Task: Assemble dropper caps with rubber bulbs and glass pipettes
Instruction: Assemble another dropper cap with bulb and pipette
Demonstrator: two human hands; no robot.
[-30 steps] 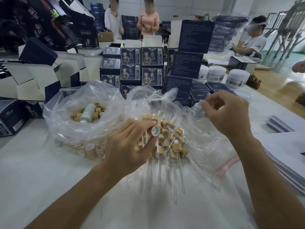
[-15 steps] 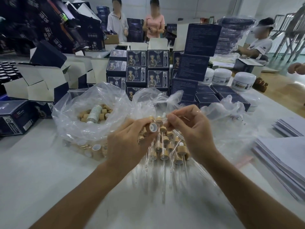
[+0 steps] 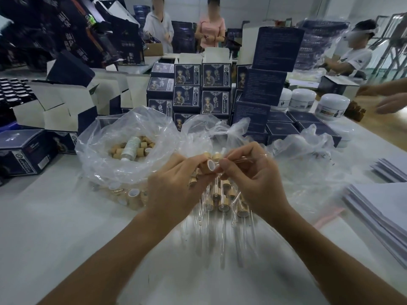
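— Over the middle of the table (image 3: pixel 55 216), what have your hands got?

— My left hand (image 3: pixel 174 186) has its grip curled tight round a wooden dropper cap (image 3: pixel 207 166), fingertips and thumb pinching it with the white-lined mouth turned to the right. My right hand (image 3: pixel 251 183) holds a narrow grip, thumb and forefinger pinching a glass pipette (image 3: pixel 240 160) that lies nearly level, one end right at the cap's mouth.

— Is the pipette seated in the cap?

— I cannot tell; my fingers cover the joint.

— And the rest of the parts?

— Just below my hands lies a heap of finished droppers (image 3: pixel 222 203), glass stems pointing toward me. Loose caps fill the plastic bag (image 3: pixel 132 137) to the left, beside stacked dark boxes (image 3: pixel 215 89).
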